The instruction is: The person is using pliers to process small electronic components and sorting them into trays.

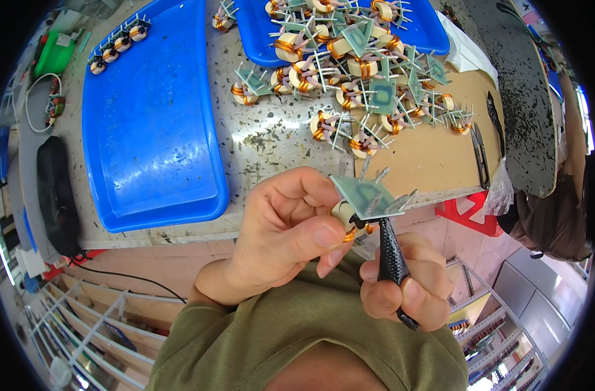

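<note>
Just in front of my body, the fingers and thumb of my left hand [297, 228] pinch a ring-shaped coil [341, 212] wound with copper wire. A small green circuit board [364, 195] with silvery pins is fixed to it and tilts upward. My right hand [411, 280] is closed around a black tool [391, 251] with a textured, tapering grip. Its upper end meets the underside of the board beside the coil; its tip is hidden there, so I cannot tell its exact kind.
Similar coil assemblies [369, 68] are heaped over a blue tray [261, 45] and brown cardboard [434, 153]. At left, a long blue tray [154, 156] holds several coils [121, 44] in a row. Tweezers [481, 156] and a black case [57, 195] lie near the table's sides.
</note>
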Motion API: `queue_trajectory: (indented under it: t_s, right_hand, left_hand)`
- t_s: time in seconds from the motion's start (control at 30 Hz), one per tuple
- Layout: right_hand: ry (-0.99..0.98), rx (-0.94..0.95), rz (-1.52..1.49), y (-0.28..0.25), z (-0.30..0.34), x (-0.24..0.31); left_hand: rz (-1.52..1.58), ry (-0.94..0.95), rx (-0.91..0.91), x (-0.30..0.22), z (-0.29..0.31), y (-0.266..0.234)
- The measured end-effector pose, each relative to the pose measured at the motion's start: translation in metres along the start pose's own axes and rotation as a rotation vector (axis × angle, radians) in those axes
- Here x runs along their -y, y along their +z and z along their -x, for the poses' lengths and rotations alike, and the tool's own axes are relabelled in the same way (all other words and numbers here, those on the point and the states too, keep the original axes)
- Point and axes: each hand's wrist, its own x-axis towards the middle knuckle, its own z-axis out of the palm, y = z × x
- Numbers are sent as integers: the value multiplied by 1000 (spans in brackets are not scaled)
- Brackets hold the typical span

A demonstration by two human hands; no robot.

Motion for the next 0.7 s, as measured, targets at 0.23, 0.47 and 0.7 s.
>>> queue_trajectory:
  t_s: [0.23, 0.47, 0.7]
  right_hand:
    - [-21, -20, -13, 0, 1, 0]
    - [-6, -23, -34, 0, 1, 0]
    - [2, -22, -27, -1, 0, 0]
  left_hand:
    - [5, -8, 10, 0, 0, 0]
    - [-6, -19, -1, 0, 1, -1]
    - [4, -16, -5, 0, 1, 1]
